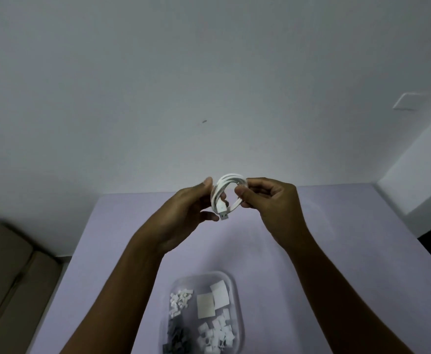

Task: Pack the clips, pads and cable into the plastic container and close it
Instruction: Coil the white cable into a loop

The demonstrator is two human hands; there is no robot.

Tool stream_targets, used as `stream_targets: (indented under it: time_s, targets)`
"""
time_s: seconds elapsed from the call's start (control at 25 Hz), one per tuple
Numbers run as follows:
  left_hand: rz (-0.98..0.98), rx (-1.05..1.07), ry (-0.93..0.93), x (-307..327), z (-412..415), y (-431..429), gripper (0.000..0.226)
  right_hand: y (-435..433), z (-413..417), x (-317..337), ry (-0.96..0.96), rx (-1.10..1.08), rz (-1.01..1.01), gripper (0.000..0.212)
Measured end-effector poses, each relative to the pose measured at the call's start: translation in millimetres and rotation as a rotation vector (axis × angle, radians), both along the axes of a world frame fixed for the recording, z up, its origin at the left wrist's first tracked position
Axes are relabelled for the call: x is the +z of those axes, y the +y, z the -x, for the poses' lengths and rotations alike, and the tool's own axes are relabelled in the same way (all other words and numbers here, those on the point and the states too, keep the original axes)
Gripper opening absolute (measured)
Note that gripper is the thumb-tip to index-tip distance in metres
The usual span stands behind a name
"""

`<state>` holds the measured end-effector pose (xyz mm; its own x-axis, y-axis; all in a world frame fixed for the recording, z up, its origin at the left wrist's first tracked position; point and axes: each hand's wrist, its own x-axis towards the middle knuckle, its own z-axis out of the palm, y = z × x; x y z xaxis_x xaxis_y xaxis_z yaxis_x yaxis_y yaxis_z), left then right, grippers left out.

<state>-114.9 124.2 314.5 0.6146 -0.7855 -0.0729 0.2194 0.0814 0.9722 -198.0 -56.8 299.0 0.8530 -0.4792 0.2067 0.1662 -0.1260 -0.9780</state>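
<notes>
- Over the table point(311, 251), my left hand point(183, 213) and right hand point(268, 203) are both pinching one coiled cable point(228, 192).
- At its near edge, one container point(199, 275) is holding two large pads point(205, 305) and many clips point(180, 298).

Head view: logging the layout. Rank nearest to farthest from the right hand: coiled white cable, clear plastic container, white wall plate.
1. Coiled white cable, pinched in the right hand.
2. Clear plastic container, on the lilac table below.
3. White wall plate, far off at upper right.
</notes>
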Motion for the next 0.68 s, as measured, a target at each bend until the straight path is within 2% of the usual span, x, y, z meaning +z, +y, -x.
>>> stream_targets:
  time_s: [0.08,0.16,0.32,0.44,0.68]
  targets:
    - [-0.25,0.104,-0.236,-24.8,0.7,2.7,0.033,4.4,-3.2,-29.2,0.097,-0.004,0.04,0.021]
    - [-0.451,0.192,-0.367,-61.3,1.2,6.2,0.028,11.1,-3.5,-69.2,0.233,-0.008,0.032,0.02]
    - [-0.7,0.291,-0.252,-158.4,16.2,24.3,0.02,31.2,7.4,-163.0,0.564,0.029,-0.052,0.019]
    - [-0.763,0.341,-0.167,-223.6,39.7,40.0,0.022,50.4,19.4,-219.2,0.752,0.064,-0.099,0.019]
    - [-0.98,0.303,-0.169,-306.6,52.8,59.5,0.012,83.2,19.9,-300.1,1.033,0.157,0.005,0.018]
